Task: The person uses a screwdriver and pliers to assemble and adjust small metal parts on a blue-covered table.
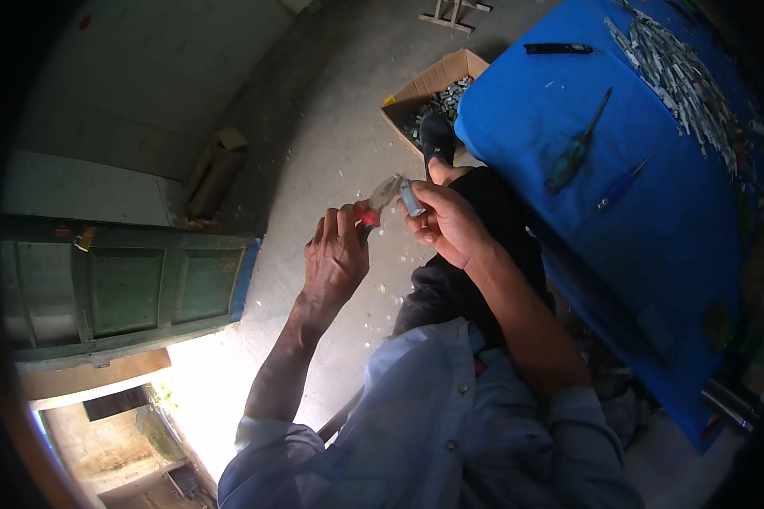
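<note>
My left hand (336, 254) is closed around the red and black handles of a pair of pliers (385, 193). The jaws of the pliers meet the upper end of a small grey metal piece (412, 200); whether they bite on it is too small to tell. Between the thumb and fingers of my right hand (447, 219) that piece is pinched, its long side slanting downward. Both hands are held in front of my body above the concrete floor (331, 146), close to my dark trouser leg (420, 299).
On the right, a blue-covered table (636, 254) bears a green-handled screwdriver (570, 159), a blue pen-like tool (624, 181), a black utility knife (559, 48) and a heap of thin metal strips (675, 83). A cardboard box (414, 89) of small metal pieces stands beyond my foot. A green door (127, 289) is at left.
</note>
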Action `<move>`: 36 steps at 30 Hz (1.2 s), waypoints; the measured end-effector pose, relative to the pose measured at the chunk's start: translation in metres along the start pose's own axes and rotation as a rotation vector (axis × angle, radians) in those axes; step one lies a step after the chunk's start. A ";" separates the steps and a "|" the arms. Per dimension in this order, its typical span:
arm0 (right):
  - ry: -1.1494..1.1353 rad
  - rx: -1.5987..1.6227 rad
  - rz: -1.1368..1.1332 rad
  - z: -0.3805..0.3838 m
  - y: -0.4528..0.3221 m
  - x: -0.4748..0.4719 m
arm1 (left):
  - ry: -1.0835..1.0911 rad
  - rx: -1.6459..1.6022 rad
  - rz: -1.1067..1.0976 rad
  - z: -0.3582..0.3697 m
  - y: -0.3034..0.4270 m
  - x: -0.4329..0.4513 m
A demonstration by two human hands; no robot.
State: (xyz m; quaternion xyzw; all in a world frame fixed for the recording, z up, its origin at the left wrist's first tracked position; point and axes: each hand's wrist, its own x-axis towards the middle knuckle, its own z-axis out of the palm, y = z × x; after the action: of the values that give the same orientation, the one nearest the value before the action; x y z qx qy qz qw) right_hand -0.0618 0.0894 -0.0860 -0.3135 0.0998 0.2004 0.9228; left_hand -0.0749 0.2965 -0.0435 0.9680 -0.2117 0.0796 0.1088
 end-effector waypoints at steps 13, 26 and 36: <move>-0.006 -0.393 -0.390 -0.002 0.026 -0.003 | -0.155 -0.417 -0.283 -0.008 0.030 -0.016; -0.081 -0.623 -0.738 -0.003 0.024 -0.010 | -0.604 -1.484 -0.718 -0.037 0.032 -0.022; -0.047 -0.857 -0.641 -0.003 0.016 -0.021 | -0.587 -1.510 -0.716 -0.037 0.025 -0.035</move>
State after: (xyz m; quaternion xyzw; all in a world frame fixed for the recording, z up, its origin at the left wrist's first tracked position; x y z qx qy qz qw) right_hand -0.0879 0.0923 -0.0901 -0.6725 -0.1123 -0.0617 0.7289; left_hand -0.1213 0.2969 -0.0101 0.6276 0.0884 -0.3718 0.6783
